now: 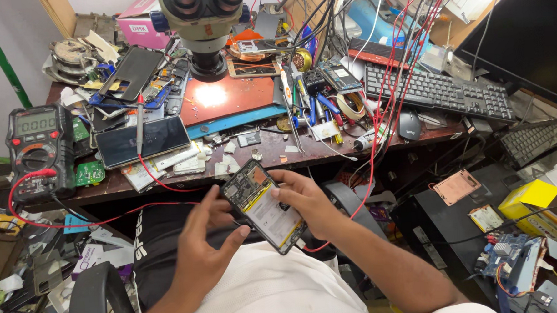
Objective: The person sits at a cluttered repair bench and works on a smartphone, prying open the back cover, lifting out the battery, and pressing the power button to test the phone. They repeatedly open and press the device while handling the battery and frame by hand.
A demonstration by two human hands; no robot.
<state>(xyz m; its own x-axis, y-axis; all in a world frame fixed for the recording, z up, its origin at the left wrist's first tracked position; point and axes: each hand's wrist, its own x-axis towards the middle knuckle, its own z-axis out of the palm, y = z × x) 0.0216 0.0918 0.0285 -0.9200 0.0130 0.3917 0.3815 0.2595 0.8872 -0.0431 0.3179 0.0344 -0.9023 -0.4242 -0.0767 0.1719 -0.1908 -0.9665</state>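
The person holds one opened phone (264, 205) over the lap, just below the front edge of the desk (303, 150). Its back cover is off, so the battery and circuit board show. The right hand (302, 199) grips the phone along its right edge, thumb laid on the top face. The left hand (206, 241) is half open, fingers curved beside the phone's lower left edge and touching it, not clamped round it.

On the desk I count one microscope (204, 25) standing over one orange mat (226, 97), which is lit by a bright spot. Left of the mat lie two more phones: one face up with a dark screen (141, 141), and one black back shell (132, 71) further behind. One multimeter (37, 148) sits at the far left edge, with a red lead (75, 223) looping down from it under the desk edge. A probe (139, 122) rests across the face-up phone.

To the right there are two black keyboards: one (438, 93) on the desk and one (531, 140) lower, further right. One mouse (408, 124) lies in front of the first. Several red wires (389, 101) hang down past the desk. One yellow box (531, 198) sits low on the right.
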